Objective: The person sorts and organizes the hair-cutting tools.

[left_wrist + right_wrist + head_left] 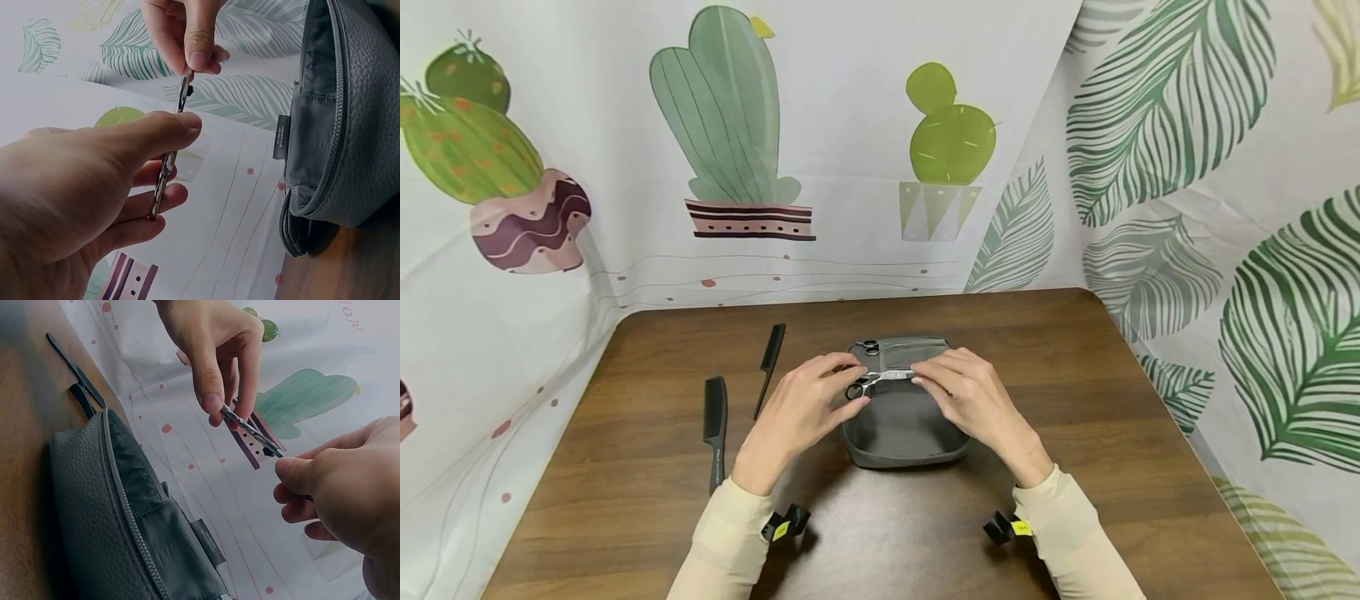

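Over an open grey zip case, my two hands hold a pair of silver hair scissors level between them. My left hand grips the handle end, its thumb on one side and fingers on the other. The blade end is pinched between thumb and fingers of my right hand. In the right wrist view the scissors span the gap between both hands. Dark finger rings of a second pair of scissors show at the case's back left, beside a pocket.
Left of the case lie a black tail comb and a wider black comb with a handle on the brown wooden table. A printed cloth with cacti and leaves hangs behind the table. A small label sticks out from the case.
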`<state>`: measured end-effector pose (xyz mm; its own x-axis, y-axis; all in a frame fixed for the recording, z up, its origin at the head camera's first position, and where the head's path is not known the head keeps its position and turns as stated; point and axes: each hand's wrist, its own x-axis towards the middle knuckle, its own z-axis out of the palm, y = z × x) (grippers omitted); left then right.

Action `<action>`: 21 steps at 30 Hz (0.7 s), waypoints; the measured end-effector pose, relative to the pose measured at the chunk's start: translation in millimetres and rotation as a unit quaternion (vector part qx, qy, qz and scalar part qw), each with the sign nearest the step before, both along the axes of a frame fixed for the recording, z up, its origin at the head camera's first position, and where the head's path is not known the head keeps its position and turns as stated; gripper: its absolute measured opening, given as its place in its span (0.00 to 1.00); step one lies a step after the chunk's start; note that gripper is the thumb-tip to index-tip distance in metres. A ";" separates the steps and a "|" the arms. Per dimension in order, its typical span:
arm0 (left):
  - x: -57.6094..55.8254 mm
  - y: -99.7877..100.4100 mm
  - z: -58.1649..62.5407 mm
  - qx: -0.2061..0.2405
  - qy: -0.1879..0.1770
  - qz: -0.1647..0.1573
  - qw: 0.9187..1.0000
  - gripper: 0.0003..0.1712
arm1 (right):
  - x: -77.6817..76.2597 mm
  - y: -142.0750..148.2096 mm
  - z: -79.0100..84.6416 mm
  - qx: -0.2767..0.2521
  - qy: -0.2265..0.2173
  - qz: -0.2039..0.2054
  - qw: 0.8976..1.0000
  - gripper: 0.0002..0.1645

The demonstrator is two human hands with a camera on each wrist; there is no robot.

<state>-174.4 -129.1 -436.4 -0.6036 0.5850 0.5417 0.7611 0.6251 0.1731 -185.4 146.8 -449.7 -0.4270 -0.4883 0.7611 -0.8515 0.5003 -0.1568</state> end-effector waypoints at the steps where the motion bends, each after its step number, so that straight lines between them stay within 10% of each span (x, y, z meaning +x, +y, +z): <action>1: 0.1 -0.2 -0.1 0.000 0.000 0.001 1.000 0.22 | 0.1 -0.2 -0.3 0.003 -0.003 -0.001 1.000 0.11; 21: -7.6 -6.7 -3.0 0.013 0.029 0.031 0.999 0.21 | -0.7 10.3 1.2 -0.023 -0.104 -0.081 0.991 0.28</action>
